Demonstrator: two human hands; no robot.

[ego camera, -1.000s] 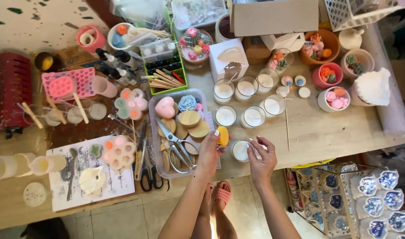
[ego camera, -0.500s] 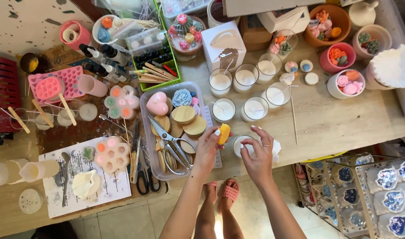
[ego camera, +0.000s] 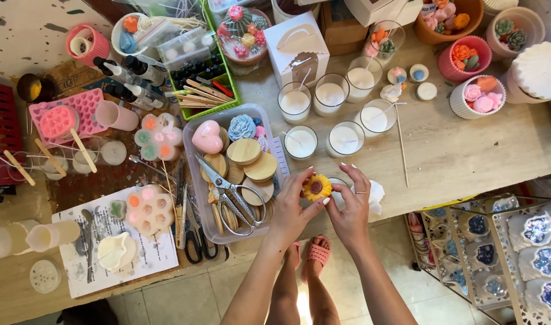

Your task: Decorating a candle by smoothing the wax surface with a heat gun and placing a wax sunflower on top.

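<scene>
I am watching the wooden surface point(ego camera: 468, 156), which is carrying many craft things. At the near edge the clear plastic tray point(ego camera: 194, 180) is lying just left of the hands, with scissors point(ego camera: 233, 198) and round wooden lids point(ego camera: 251, 159) inside.

The left hand point(ego camera: 287, 216) is now turning the small wax piece so its face is looking up; a second ago I was seeing only its yellow side. The right hand point(ego camera: 350, 213) is coming closer and is almost covering the small glass candle point(ego camera: 338, 183) beneath.

The left grip is pinching the sunflower piece point(ego camera: 317, 188); the right grip is bent and holding nothing clearly. The flower is having yellow petals around a brown centre.
</scene>
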